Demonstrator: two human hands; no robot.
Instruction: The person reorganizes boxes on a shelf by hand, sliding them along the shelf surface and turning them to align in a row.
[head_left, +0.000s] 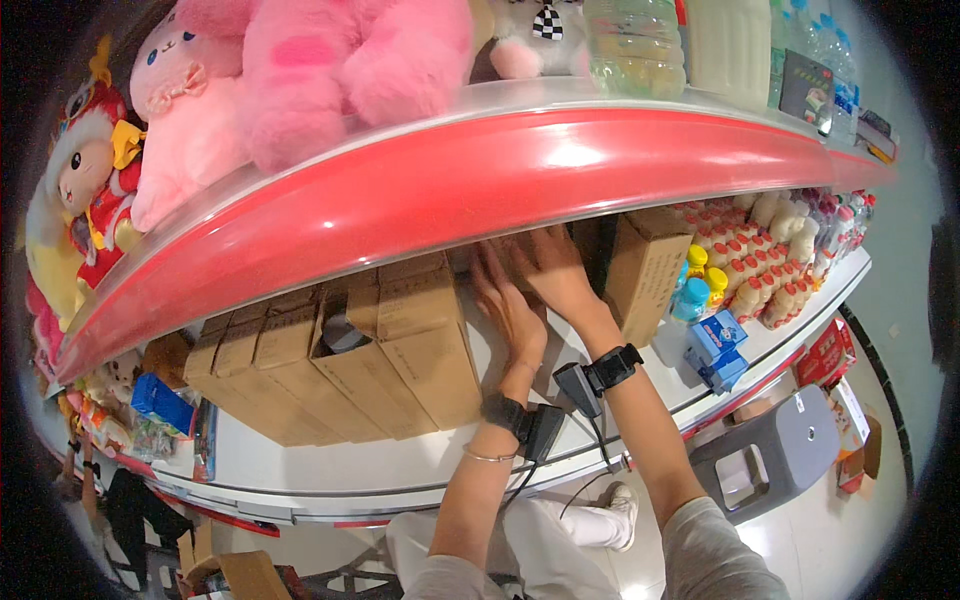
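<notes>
Both arms reach into a white shelf, in the gap between brown cardboard boxes. My left hand (508,308) is close beside the nearest box of the left row (425,350), its fingers stretched out toward the back. My right hand (555,272) lies just to its right, a little farther in, fingers extended. The fingertips of both pass under the red shelf edge (500,170), so anything they touch there is hidden. I see nothing held. Right of the right hand stands another brown cardboard box (640,275). Each wrist wears a black strap with a small dark device.
Small drink bottles (750,270) and a blue-and-white carton (716,340) stand on the right. Pink plush toys (300,80) and large bottles (637,50) sit on the upper shelf. Below right is a grey plastic stool (770,450). At lower left lies an opened cardboard box (250,575).
</notes>
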